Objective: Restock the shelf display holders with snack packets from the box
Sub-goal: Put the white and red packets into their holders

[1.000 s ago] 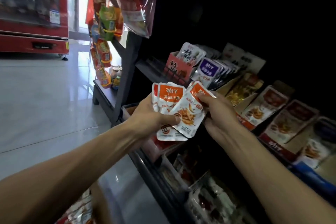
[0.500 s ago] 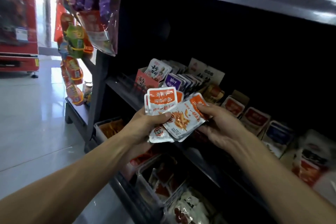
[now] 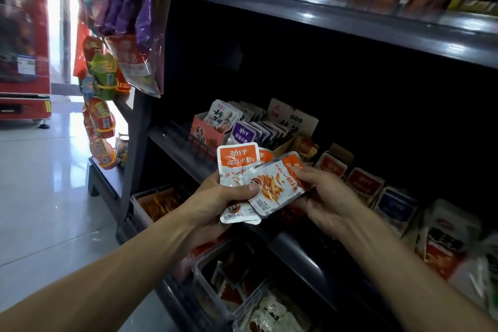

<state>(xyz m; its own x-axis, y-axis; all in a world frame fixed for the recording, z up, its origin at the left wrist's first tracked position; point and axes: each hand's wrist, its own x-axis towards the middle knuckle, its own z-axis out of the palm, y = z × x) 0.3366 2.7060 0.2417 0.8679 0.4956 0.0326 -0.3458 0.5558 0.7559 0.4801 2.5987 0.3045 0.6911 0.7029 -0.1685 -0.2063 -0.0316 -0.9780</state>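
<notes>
**Both hands on the packets, at the middle shelf**

Now I have both hands up in front of the middle shelf [image 3: 186, 155]. My left hand [image 3: 215, 201] grips a small stack of orange-and-white packets [image 3: 237, 170], thumb pressed across the front, fingers curled behind. The stack stands roughly upright, its orange tops uppermost. My right hand [image 3: 326, 197] pinches one packet [image 3: 275, 187] by its orange end; that packet lies tilted, overlapping the front of the stack and touching the left thumb. Both grips are closed on packets, neither loose.

Shelf behind the hands: a pink holder [image 3: 206, 133] with white packets standing in it, and just beside it a row of purple packets [image 3: 244, 133] leaning back. Further right, a line of red-labelled packets [image 3: 365, 184] in cardboard holders, then a blue one [image 3: 394, 206].

Lower down, clear trays [image 3: 213, 288] hold more packets, too dim to read. Left end of the unit: bagged snacks [image 3: 102, 75] hang in a column. A red machine [image 3: 24, 35] stands on the tiled floor [image 3: 40, 197] well apart. The box itself, I cannot make out.
</notes>
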